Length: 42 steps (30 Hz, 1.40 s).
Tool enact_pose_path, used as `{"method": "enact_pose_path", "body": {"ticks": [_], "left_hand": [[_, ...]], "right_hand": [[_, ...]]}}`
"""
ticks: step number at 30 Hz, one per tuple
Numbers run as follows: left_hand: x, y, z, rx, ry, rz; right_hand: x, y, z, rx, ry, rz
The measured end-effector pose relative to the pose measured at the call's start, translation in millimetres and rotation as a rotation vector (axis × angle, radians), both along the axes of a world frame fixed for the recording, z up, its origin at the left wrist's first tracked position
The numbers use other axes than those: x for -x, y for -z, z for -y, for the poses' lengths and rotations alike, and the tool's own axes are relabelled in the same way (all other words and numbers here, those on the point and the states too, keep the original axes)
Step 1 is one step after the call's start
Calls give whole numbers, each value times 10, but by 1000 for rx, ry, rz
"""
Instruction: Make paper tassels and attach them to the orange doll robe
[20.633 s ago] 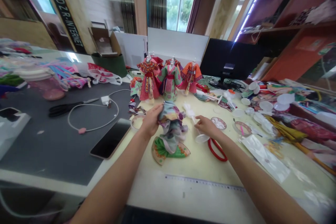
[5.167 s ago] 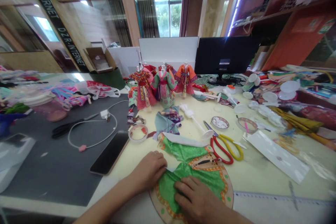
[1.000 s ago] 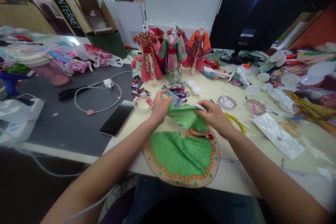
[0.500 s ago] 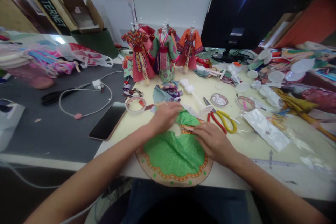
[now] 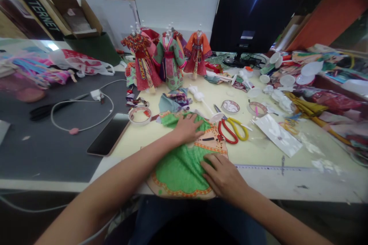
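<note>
A round green cloth (image 5: 179,168) with a scalloped orange and beige border lies at the table's front edge, creased across its middle. On its upper part my left hand (image 5: 188,129) rests palm down with fingers spread. My right hand (image 5: 225,174) lies lower, on the right side of the cloth, its fingers slightly bent and apart. Between the two hands a peach panel (image 5: 214,139) with orange trim and a short dark bar shows face up. Red- and yellow-handled scissors (image 5: 231,129) lie close to the right of the cloth.
Dressed doll figures (image 5: 171,61) stand at the back before a monitor (image 5: 253,23). A phone (image 5: 109,134), a tape roll (image 5: 140,116) and a white cable (image 5: 83,128) lie left. To the right are a ruler (image 5: 267,167), a white packet (image 5: 277,134) and piled fabric scraps (image 5: 322,101).
My left hand has flattened onto the upper cloth. My right hand has moved down and off the trimmed strip, which now shows as a wider peach panel. The view has shifted slightly right.
</note>
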<state>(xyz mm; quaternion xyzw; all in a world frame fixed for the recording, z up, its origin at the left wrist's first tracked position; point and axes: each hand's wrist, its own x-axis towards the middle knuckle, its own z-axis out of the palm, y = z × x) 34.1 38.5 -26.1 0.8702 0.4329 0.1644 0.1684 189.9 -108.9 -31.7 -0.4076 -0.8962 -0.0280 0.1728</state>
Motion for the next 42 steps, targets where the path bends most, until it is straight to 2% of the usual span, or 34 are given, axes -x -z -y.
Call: {"method": "enact_pose_path", "body": {"ticks": [5, 8, 10, 14, 17, 20, 23, 25, 29, 38, 40, 42], "left_hand": [[-12, 27, -94, -43, -93, 45], [40, -39, -177, -46, -119, 90], [108, -100, -210, -50, -114, 131], [242, -152, -182, -38, 4, 185], [273, -85, -137, -9, 148, 169], [254, 7, -135, -7, 204, 132], [215, 51, -161, -49, 160, 60], [187, 51, -173, -91, 120, -18], [115, 29, -182, -134, 61, -85], [-146, 18, -306, -185, -87, -170], [-207, 36, -345, -192, -136, -165], [-251, 41, -403, -190, -183, -147]], "right_hand": [[29, -49, 139, 115, -75, -5], [9, -124, 159, 172, -164, -59], [-36, -171, 114, 148, -142, -101], [-128, -217, -69, 50, -47, -70], [-156, -241, -245, -3, -24, -24], [-198, -290, -495, -96, 44, -20], [-290, -334, -823, -193, 234, 24], [-358, -340, -1031, -222, 307, 109], [-426, -310, -1307, -224, 289, 228], [-474, -271, -1776, -266, 351, 182], [-468, -304, -1821, -281, 379, 144], [-421, -346, -1751, -291, 376, 110]]}}
